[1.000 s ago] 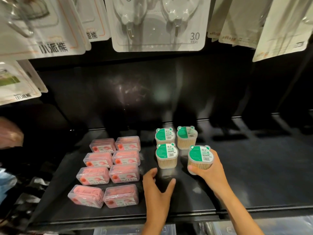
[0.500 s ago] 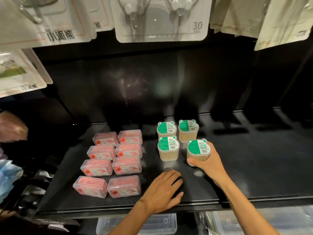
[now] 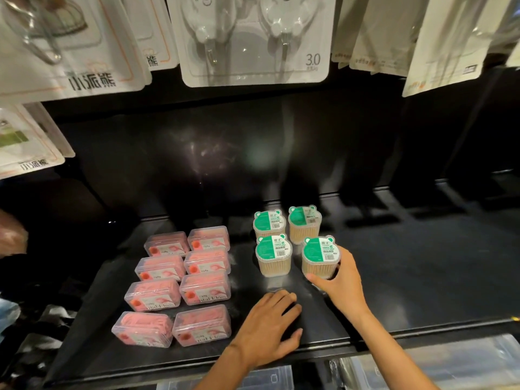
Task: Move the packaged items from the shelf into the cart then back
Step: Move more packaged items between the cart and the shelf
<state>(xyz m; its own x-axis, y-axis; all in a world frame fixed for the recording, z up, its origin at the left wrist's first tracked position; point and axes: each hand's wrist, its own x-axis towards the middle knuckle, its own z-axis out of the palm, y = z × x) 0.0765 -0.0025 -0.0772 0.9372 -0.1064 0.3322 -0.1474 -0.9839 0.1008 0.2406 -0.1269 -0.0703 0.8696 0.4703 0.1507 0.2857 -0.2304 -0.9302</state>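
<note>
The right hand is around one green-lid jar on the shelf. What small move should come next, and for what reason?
Probably lift the jar straight up and draw it back toward the shelf edge. The right hand already has its grip around the jar's side, and three more jars stand close behind and to its left, so a sideways pull may knock them. The left hand rests flat on the shelf, holding nothing.

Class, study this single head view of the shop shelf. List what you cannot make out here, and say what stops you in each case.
- Cart: not in the head view at all.
- Small print on the green-lidded tubs: too small to read.
- Near side of the tub in the right hand: hidden by its fingers.
- Shelf under the left hand: covered by the palm.
- Clear bins below: cut off by the bottom edge.
</note>
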